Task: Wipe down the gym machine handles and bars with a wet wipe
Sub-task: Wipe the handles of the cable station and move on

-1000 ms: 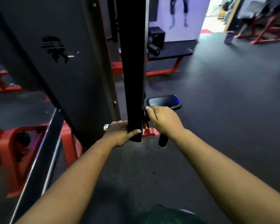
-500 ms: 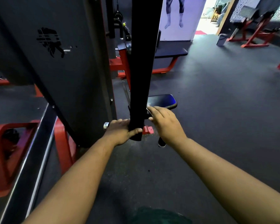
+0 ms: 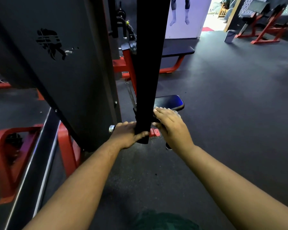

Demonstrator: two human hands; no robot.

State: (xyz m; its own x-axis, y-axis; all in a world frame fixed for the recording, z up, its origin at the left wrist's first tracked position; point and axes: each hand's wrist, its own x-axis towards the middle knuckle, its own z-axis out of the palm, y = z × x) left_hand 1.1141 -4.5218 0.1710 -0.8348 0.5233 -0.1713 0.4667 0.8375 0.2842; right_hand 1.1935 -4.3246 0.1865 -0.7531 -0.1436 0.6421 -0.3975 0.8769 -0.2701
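- The floor [image 3: 223, 113] is dark speckled rubber matting running back to a bright doorway [image 3: 213, 14] at the far end.
- A tall black panel [image 3: 65, 72] of the machine fills the left side; red frames [image 3: 8, 155] stand low beside it.
- A black bar [image 3: 150, 63] hangs down the middle of the view.
- The left hand [image 3: 128, 135] curls round the handle [image 3: 112, 129] just left of the bar's lower end, thumb pressed on the bar.
- The right hand [image 3: 170, 127] lies on the handle's right side, fingers bent over it; a pale edge by the knuckles may be the wipe [image 3: 177, 115], mostly hidden.
- A small black seat pad [image 3: 169, 102] sits just beyond the right hand.
- A black bench [image 3: 176, 48] on red legs stands farther back, before a wall poster [image 3: 188, 17].
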